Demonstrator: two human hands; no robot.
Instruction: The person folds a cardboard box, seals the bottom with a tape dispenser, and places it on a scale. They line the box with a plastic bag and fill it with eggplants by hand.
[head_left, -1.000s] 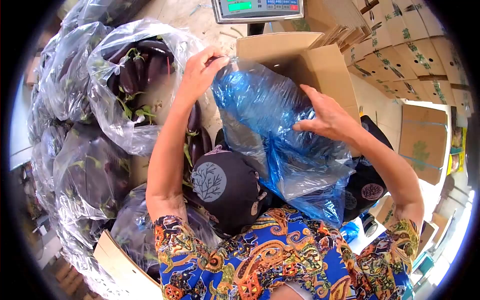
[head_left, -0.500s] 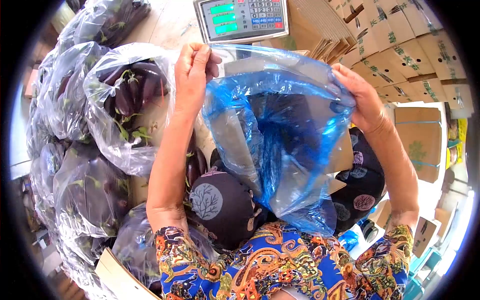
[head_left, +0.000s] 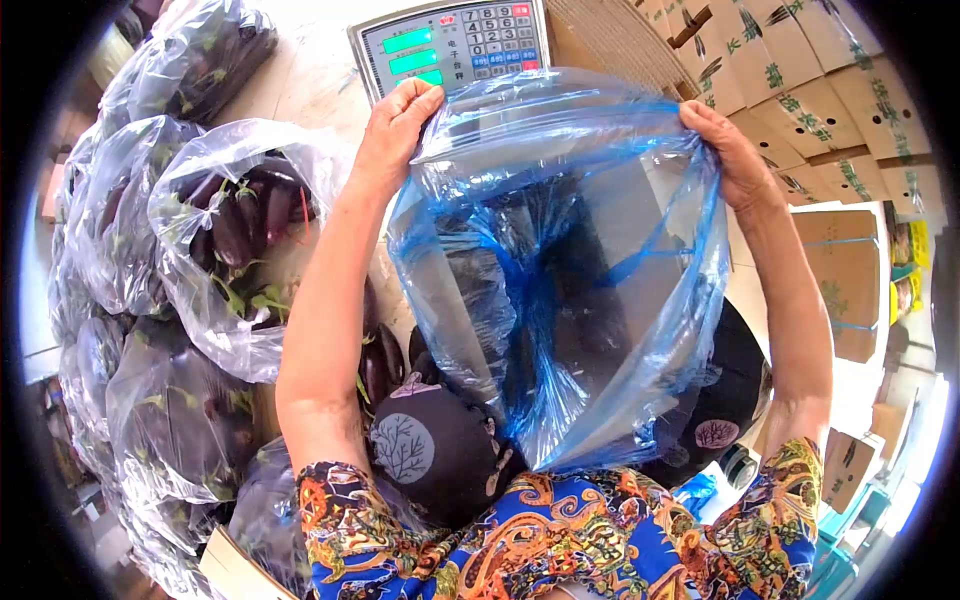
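The scene is taken in by one camera, worn on the head and aimed forward and steeply down. The shirt (head_left: pixel 570 525) is seen from close above, along the bottom edge; the bag (head_left: pixel 560 270) is framed near the centre; the scale (head_left: pixel 450 45) is cut off by the top edge. Eggplants (head_left: pixel 240 225) are caught at left, boxes (head_left: pixel 840 105) at right. The wide view is bowed, its corners blacked out.

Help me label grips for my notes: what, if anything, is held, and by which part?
A blue plastic bag, by its open rim: the left hand pinches one side, the right hand the other.
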